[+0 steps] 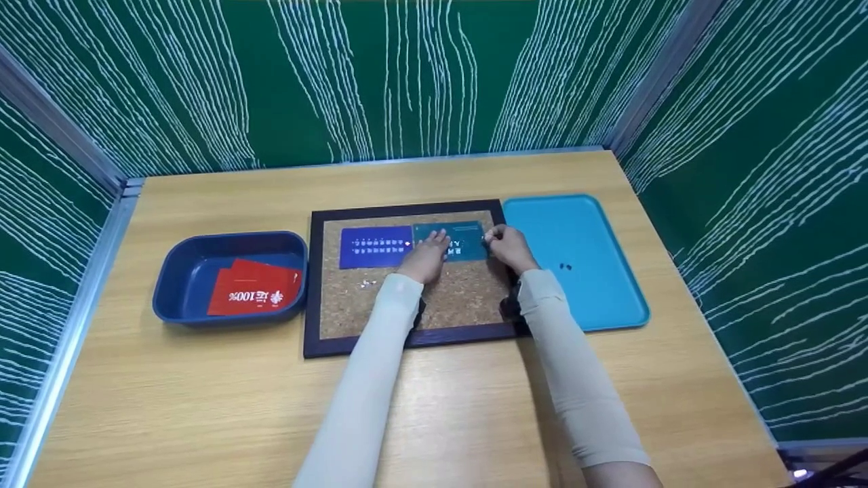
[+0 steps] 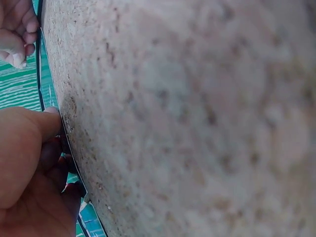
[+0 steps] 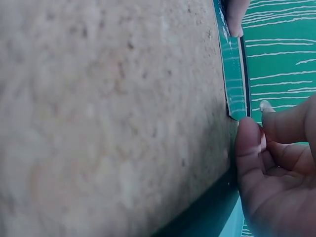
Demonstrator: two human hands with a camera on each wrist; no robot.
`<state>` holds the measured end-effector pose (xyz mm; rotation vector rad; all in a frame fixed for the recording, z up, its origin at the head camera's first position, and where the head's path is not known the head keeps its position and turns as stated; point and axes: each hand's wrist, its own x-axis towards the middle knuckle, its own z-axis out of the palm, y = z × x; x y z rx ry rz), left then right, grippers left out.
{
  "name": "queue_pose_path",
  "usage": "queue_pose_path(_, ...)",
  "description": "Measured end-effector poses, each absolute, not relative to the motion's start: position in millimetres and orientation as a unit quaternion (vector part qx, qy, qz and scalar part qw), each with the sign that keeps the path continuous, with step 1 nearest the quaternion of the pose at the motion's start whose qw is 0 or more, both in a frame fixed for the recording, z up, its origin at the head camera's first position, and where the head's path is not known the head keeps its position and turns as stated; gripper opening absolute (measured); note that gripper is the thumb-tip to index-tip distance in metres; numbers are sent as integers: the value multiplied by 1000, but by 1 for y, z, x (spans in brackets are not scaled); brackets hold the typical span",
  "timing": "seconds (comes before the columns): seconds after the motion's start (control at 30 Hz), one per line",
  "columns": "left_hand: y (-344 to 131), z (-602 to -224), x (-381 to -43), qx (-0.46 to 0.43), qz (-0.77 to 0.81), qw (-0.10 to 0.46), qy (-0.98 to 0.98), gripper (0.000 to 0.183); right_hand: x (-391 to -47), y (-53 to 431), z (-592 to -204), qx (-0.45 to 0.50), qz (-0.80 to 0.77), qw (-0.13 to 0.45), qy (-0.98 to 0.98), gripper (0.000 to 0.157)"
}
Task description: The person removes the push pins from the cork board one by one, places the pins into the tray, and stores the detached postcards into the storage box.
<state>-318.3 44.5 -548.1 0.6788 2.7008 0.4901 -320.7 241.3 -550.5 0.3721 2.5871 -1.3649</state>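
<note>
A purple-blue card (image 1: 374, 248) and a teal card (image 1: 466, 252) with white print lie side by side on a cork board (image 1: 407, 308). A small red-and-white spot shows where they meet. My left hand (image 1: 427, 257) rests on the teal card's left part, fingers extended; its thumb (image 2: 49, 116) lies along the edge in the left wrist view. At the card's right edge is my right hand (image 1: 510, 247), thumb and fingertips (image 3: 248, 133) drawn together by the corner. They pinch a small dark pin, mostly hidden by the fingers.
Left of the dark-framed board stands a navy bin (image 1: 178, 271) holding red cards (image 1: 254, 288). A light-blue tray (image 1: 597, 298) on the right bears small dark bits (image 1: 565, 266). Tiny clear pieces (image 1: 367, 283) lie on the cork below the purple-blue card.
</note>
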Motion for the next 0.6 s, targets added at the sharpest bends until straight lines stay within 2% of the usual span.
queue_pose_path(0.37,45,-545,-319,243,176,156,941,47,-316,257,-542,124,-465,99,871,14)
queue_pose_path(0.6,44,-549,-319,241,174,151,943,47,-310,273,-536,108,-443,94,885,22)
